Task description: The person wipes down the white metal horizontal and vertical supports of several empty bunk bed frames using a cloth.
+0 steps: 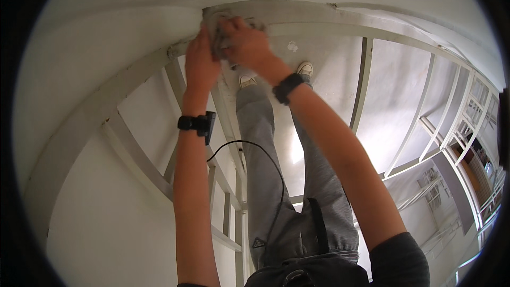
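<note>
A crumpled grey cloth (217, 28) is bunched under my right hand (251, 46), whose fingers grip it. Close against the cloth's left side is my left hand (201, 61), fingers pointing up; blur hides whether they hold it too. Both hands are over a white metal frame rail (318, 28), at the corner where it meets the pale wall (167, 20). A black band sits on each wrist, and a black cable (255, 143) loops from the left one across my grey trousers (259, 127).
White bars (139, 155) form a lattice on the left. A post (361, 83) crosses to the right of my legs. Below, my light shoes (248, 81) stand on a pale, shiny surface (330, 67). White railings (458, 111) line the far right.
</note>
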A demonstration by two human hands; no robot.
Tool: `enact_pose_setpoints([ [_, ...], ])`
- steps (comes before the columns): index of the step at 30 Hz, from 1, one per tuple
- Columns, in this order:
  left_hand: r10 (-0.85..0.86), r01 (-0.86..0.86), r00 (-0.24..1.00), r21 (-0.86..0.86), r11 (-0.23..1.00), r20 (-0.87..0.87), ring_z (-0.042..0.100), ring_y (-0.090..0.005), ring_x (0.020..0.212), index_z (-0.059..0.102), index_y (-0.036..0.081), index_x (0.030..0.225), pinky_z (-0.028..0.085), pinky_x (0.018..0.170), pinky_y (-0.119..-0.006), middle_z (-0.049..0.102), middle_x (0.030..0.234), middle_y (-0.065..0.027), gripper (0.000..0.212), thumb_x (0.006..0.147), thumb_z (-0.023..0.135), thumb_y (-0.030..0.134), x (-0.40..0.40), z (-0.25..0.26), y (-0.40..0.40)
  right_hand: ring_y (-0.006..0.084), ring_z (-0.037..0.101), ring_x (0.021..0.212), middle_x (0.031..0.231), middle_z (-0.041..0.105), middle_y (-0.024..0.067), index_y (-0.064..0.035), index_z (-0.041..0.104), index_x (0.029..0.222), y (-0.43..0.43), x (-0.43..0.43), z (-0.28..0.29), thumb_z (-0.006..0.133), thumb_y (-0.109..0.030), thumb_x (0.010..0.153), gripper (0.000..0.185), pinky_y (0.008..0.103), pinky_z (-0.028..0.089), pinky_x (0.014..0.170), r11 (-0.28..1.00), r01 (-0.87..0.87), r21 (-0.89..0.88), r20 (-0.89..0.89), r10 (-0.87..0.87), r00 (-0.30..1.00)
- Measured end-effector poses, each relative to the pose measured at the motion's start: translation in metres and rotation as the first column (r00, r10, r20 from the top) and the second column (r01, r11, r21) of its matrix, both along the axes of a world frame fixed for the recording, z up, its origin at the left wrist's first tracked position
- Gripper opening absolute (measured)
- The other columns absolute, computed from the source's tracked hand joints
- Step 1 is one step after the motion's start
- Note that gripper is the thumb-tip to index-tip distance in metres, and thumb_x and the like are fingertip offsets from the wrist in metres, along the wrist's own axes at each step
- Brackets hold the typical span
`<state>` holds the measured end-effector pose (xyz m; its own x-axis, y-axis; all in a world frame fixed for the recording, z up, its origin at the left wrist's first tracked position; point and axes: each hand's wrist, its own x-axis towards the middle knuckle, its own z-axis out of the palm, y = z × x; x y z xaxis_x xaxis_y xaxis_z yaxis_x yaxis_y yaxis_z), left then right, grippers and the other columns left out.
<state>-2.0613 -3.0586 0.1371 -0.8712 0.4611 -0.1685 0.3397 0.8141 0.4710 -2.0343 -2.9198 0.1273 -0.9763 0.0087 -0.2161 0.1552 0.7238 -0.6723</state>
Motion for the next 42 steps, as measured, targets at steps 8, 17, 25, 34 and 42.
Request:
enact_pose_setpoints([
  [8, -0.046, 0.044, 0.999, -0.179, 0.983, -0.010, 0.021, -0.0401, 0.126, 0.013, -0.004, 0.134, 0.019, 0.103, -0.047, 0.024, 0.134, -0.0245, 0.081, 0.071, 0.062, 0.014, 0.002, -0.002, -0.010, 0.0304, 0.060, 0.074, 0.111, 0.045, 0.0175, -0.0117, 0.039, 0.122, -0.029, -0.002, 0.010, 0.066, -0.017, 0.064, 0.064, 0.0376, 0.050, 0.059, 0.990, 0.082, -0.115, -0.020, -0.085, 0.996],
  [17, -0.124, 0.131, 0.991, -0.328, 0.935, 0.043, 0.012, -0.0439, 0.127, 0.005, -0.006, 0.134, 0.012, 0.103, -0.050, 0.013, 0.136, -0.0272, 0.087, 0.076, 0.061, 0.029, 0.000, -0.017, 0.001, 0.0276, 0.057, 0.063, 0.095, 0.049, 0.0083, -0.0083, 0.043, 0.117, -0.019, 0.012, -0.012, 0.063, -0.013, 0.066, 0.055, 0.0350, 0.048, 0.053, 0.985, 0.110, -0.132, -0.233, -0.138, 0.963],
  [25, -0.256, 0.242, 0.966, -0.412, 0.879, 0.020, 0.016, -0.0445, 0.125, 0.005, -0.007, 0.133, 0.015, 0.101, -0.052, 0.016, 0.134, -0.0282, 0.092, 0.074, 0.062, 0.034, 0.023, -0.015, 0.074, 0.0255, 0.058, 0.066, 0.098, 0.050, 0.0061, -0.0099, 0.043, 0.119, 0.052, 0.049, -0.008, 0.057, -0.011, 0.070, 0.051, 0.0341, 0.048, 0.054, 0.970, 0.192, -0.146, -0.118, -0.210, 0.971],
  [34, -0.270, 0.275, 0.961, -0.101, 0.956, 0.062, 0.021, -0.0434, 0.122, 0.013, -0.007, 0.131, 0.019, 0.100, -0.050, 0.021, 0.131, -0.0282, 0.084, 0.073, 0.063, 0.027, 0.073, -0.029, 0.229, 0.0264, 0.059, 0.073, 0.104, 0.053, 0.0066, -0.0081, 0.044, 0.119, 0.208, 0.112, -0.003, 0.056, -0.013, 0.072, 0.049, 0.0342, 0.048, 0.056, 0.949, 0.305, -0.074, -0.048, -0.309, 0.950],
  [42, -0.437, 0.439, 0.898, -0.037, 0.898, 0.043, 0.028, -0.0413, 0.117, 0.020, -0.004, 0.131, 0.026, 0.097, -0.048, 0.027, 0.127, -0.0261, 0.068, 0.076, 0.054, 0.015, 0.096, -0.028, 0.375, 0.0250, 0.059, 0.072, 0.097, 0.056, 0.0048, -0.0067, 0.053, 0.106, 0.326, 0.156, -0.020, 0.055, -0.010, 0.071, 0.035, 0.0334, 0.048, 0.054, 0.855, 0.515, -0.059, -0.222, -0.514, 0.828],
])
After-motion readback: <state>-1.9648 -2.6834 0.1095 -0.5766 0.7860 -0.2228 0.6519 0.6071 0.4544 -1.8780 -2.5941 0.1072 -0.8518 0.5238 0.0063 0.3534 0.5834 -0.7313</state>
